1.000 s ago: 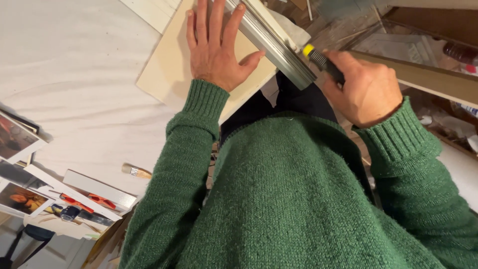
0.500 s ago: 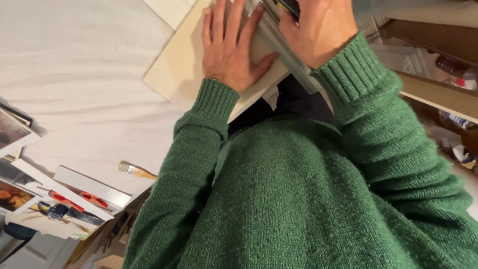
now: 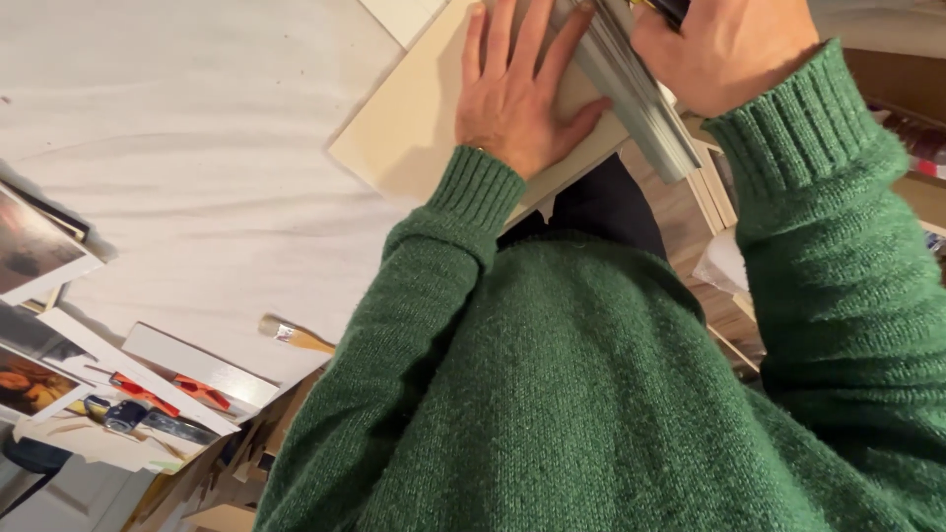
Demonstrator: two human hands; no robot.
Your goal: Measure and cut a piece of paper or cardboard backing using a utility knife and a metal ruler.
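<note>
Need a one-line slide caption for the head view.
Left hand flat on pale board; right hand at metal straightedge.

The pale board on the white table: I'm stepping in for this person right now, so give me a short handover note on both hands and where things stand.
Left hand: flat, fingers spread, pressing the pale board down at the table edge.
Right hand: closed in a grip on a dark-handled tool, mostly out of view, beside the metal straightedge that lies across the board.
Done: board and straightedge are set in place and held down; whether any cut shows cannot be told.
Left: the tool's tip is hidden, so check where it sits along the straightedge.
Nearby: a paintbrush and photo prints lie on the table.
</note>
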